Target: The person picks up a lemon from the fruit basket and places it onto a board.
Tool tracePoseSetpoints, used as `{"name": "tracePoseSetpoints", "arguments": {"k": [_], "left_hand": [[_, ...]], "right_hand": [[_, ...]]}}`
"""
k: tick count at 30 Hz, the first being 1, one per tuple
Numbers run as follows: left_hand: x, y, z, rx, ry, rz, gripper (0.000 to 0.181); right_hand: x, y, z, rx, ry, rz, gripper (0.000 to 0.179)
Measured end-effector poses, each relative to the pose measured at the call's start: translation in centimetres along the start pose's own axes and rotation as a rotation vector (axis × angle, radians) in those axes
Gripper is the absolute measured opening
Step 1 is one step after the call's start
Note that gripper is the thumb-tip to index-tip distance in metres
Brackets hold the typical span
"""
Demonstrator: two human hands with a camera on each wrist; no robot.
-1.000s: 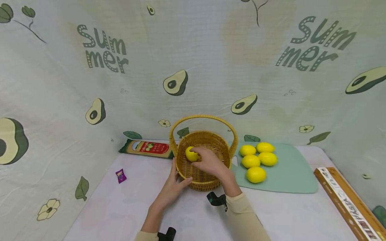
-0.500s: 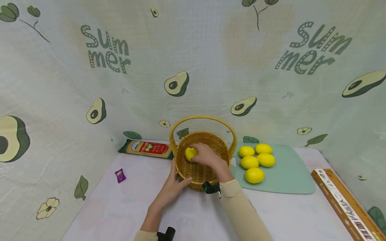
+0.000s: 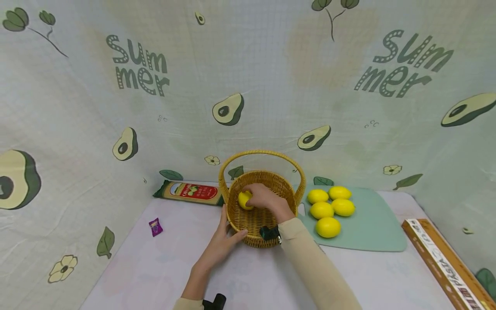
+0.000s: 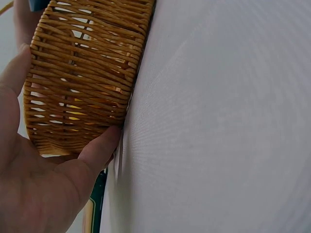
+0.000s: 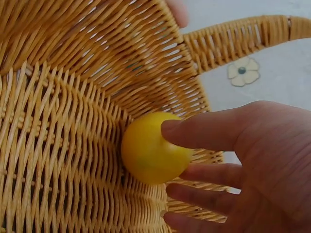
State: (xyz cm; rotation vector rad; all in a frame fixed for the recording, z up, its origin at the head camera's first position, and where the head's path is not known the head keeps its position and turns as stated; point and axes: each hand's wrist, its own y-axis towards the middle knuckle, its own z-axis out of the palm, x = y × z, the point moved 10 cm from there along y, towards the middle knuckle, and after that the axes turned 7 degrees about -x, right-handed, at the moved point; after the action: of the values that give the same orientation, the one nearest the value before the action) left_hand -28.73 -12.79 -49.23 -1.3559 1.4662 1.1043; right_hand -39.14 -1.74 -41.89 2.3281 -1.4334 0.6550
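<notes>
In the head view a brown wicker basket with a tall arched handle stands near the back of the table. My left hand grips its near left side, thumb by the rim; the left wrist view shows one finger low on the woven wall, while other fingertips are hidden. Inside the basket my right hand holds a yellow lemon against the left inner wall. Its thumb presses on top and the other fingers lie along the far side. Several more lemons rest on a pale green cutting board.
Left of the basket lies a pasta packet with a red label. A small purple wrapped candy is on the left part of the table. A long orange pasta box lies at the right edge. A printed cloth hangs behind.
My right forearm has swung left and forward over the basket's near rim, and the wrist has come lower. The lemon stays near the left inner wall. My left hand keeps its place.
</notes>
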Motion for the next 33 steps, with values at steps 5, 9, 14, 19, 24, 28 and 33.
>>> {"name": "tracePoseSetpoints", "arguments": {"k": [5, 9, 14, 19, 24, 28, 33], "left_hand": [[0.2, 0.0, 0.0, -0.002, 0.004, -0.009, 0.110], [0.4, 0.0, 0.0, 0.001, 0.016, -0.017, 0.109], [0.3, -0.1, 0.0, -0.007, 0.012, -0.019, 0.108], [0.4, -0.2, 0.1, 0.002, 0.014, -0.026, 0.107], [0.4, -0.1, 0.1, 0.000, 0.026, -0.025, 0.107], [0.4, -0.1, 0.1, 0.000, 0.020, -0.020, 0.108], [0.4, -0.1, 0.2, 0.001, 0.008, -0.021, 0.109]], "right_hand": [[0.2, 0.4, 0.5, 0.007, -0.007, -0.039, 0.042], [0.4, 0.4, 0.7, 0.033, -0.040, -0.040, 0.044], [0.1, -0.1, 0.7, 0.091, -0.080, -0.014, 0.052], [-0.6, -0.7, 0.4, 0.124, -0.090, 0.025, 0.047], [-1.1, -1.1, 0.3, 0.140, -0.083, 0.039, 0.051], [-1.0, -1.4, 0.3, 0.162, -0.098, 0.012, 0.051], [-0.6, -2.1, 0.3, 0.175, -0.122, -0.046, 0.048]]}}
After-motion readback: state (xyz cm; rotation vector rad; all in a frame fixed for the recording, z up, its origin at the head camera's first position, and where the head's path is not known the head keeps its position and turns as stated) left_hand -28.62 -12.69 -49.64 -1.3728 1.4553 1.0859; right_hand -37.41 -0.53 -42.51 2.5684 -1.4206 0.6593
